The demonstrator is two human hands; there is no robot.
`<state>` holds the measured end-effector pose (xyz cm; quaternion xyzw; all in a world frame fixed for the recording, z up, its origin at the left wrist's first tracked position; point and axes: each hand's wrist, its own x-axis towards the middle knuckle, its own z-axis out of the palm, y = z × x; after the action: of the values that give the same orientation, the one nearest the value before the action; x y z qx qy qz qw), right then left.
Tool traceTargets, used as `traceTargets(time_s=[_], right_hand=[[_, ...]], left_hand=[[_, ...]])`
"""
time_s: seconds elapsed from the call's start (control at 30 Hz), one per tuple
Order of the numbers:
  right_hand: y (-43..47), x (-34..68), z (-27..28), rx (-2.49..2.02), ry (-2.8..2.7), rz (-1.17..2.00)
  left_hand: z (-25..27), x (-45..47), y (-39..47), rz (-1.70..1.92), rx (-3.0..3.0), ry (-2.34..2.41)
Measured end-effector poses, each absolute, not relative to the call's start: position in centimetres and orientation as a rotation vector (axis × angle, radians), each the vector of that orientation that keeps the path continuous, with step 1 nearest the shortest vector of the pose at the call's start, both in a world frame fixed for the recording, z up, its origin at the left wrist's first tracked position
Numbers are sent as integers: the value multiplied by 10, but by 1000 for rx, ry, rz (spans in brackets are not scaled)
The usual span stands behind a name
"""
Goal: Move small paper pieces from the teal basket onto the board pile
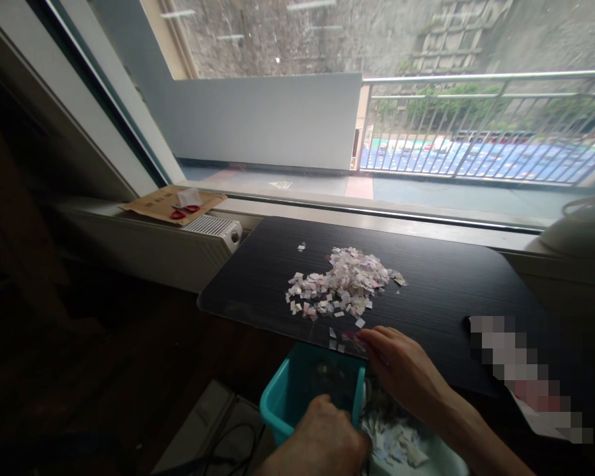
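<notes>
A loose heap of small cut paper pieces (pixel 354 277), white and pale pink, lies on the dark tabletop (pixel 441 284). At the near table edge my right hand (pixel 404 370) has its fingers pressed together around a thin, pinkish see-through piece (pixel 354 340), mostly covered by the fingers. A few scraps lie beside those fingertips. Under that edge stands a teal bin (pixel 277 400), its inside dark. My left hand (pixel 324 433) is closed at the bin's near right rim; the fingers are partly hidden. Right of the bin, a pale tub (pixel 443 456) holds more paper bits.
Red-handled scissors (pixel 185 211) rest on a brown envelope (pixel 153 203) on the sill, by a white radiator (pixel 213 228). A pixelated flat object (pixel 525 377) lies at the table's right. The window fills the back. A dark cable (pixel 233 433) runs at lower left.
</notes>
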<state>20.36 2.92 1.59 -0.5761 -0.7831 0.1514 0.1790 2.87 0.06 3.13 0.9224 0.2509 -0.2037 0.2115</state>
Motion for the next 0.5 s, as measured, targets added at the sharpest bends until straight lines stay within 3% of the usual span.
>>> traceTargets(time_s=[0.23, 0.5], right_hand=[[16, 218, 6, -1700, -2105, 341], [11, 187, 4, -1586, -2141, 474]], left_hand=[[37, 32, 1, -545, 2576, 718], [34, 39, 2, -582, 2581, 676]])
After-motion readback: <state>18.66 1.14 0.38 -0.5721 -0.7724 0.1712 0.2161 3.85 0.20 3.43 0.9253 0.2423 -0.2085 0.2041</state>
